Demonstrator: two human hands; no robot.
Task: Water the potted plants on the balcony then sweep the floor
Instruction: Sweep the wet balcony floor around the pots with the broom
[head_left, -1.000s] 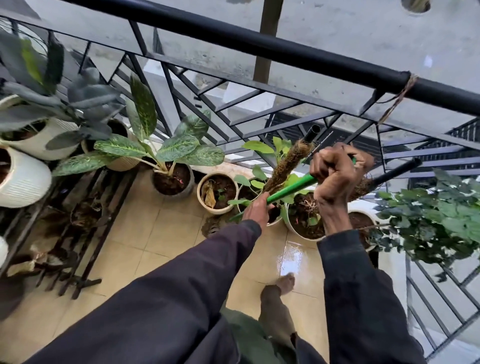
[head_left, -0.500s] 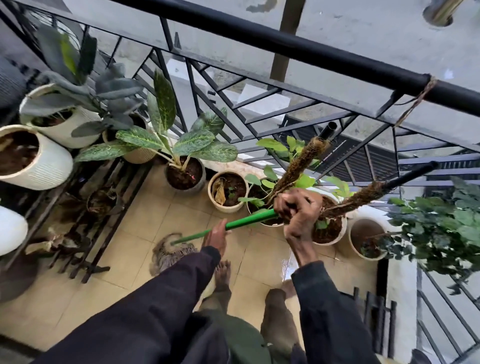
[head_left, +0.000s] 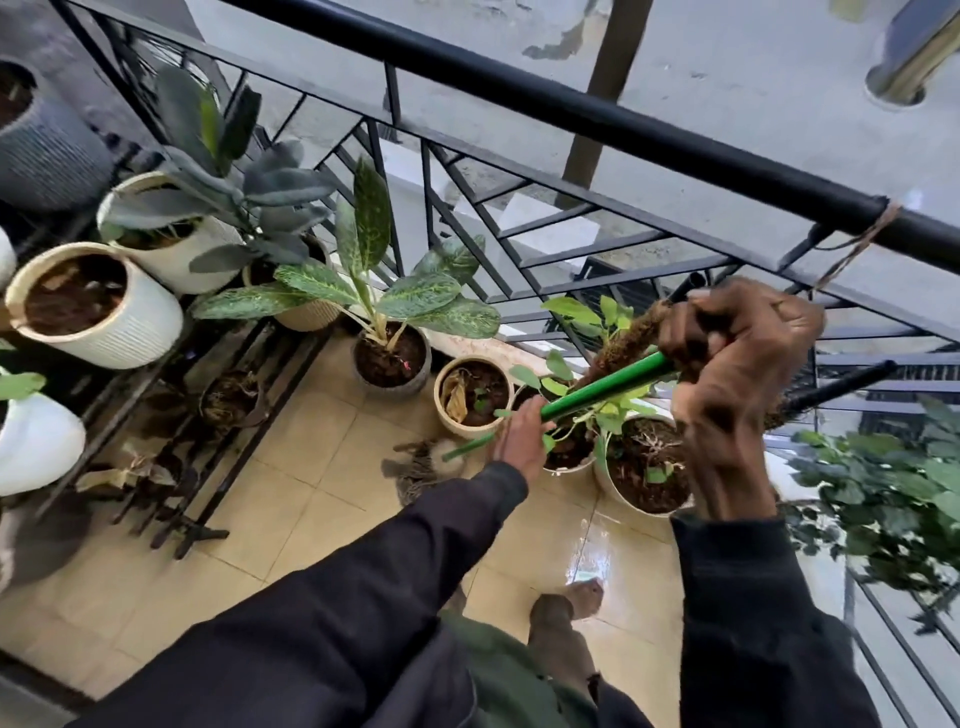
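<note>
I hold a broom by its green handle (head_left: 602, 387) with both hands. My right hand (head_left: 732, 364) grips the upper end, raised in front of the railing. My left hand (head_left: 519, 439) holds the handle lower down. The bristle head (head_left: 421, 467) rests on the beige tiled floor (head_left: 311, 467) just in front of a small cream pot (head_left: 470, 397). A spotted-leaf plant (head_left: 384, 306) stands in a grey pot left of it. Two white pots with moss poles (head_left: 644, 467) sit below my right hand.
A black metal railing (head_left: 571, 109) runs along the far side. A black rack (head_left: 171, 415) at the left carries several white pots (head_left: 98, 306). A leafy bush (head_left: 893, 493) hangs at the right. The tiles near my bare foot (head_left: 582, 597) are wet.
The broom head has moved right, from the open tiles back toward the small cream pot. My right hand has risen with the handle's top end.
</note>
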